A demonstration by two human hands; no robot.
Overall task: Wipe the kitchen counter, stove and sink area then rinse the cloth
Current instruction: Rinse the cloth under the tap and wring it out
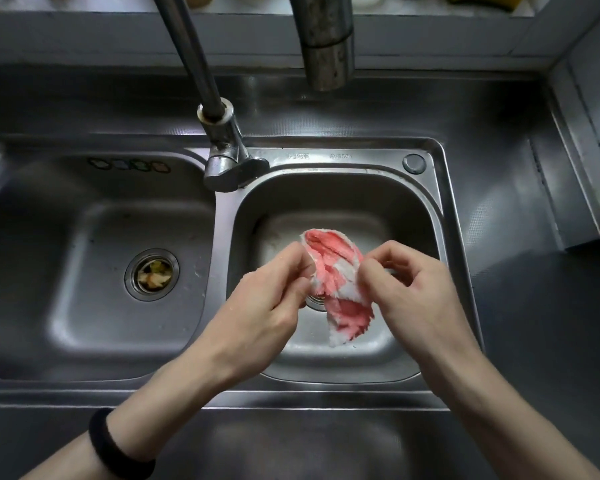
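Observation:
A pink and white cloth [336, 282] hangs bunched over the right sink basin [409, 209], held between both hands. My left hand [271, 303] pinches its left edge with curled fingers. My right hand [416, 289] grips its right edge. The cloth's lower end dangles above the basin's drain, which is mostly hidden behind it. The faucet spout [326, 39] ends above the right basin, and no water stream shows. The faucet base and lever [226, 157] stand on the divider between the two basins.
The left basin [84, 271] has a drain strainer [152, 274] with food scraps in it. Steel counter [541, 306] runs to the right and along the front edge. A ledge at the back holds a few items. A black band circles my left wrist [115, 445].

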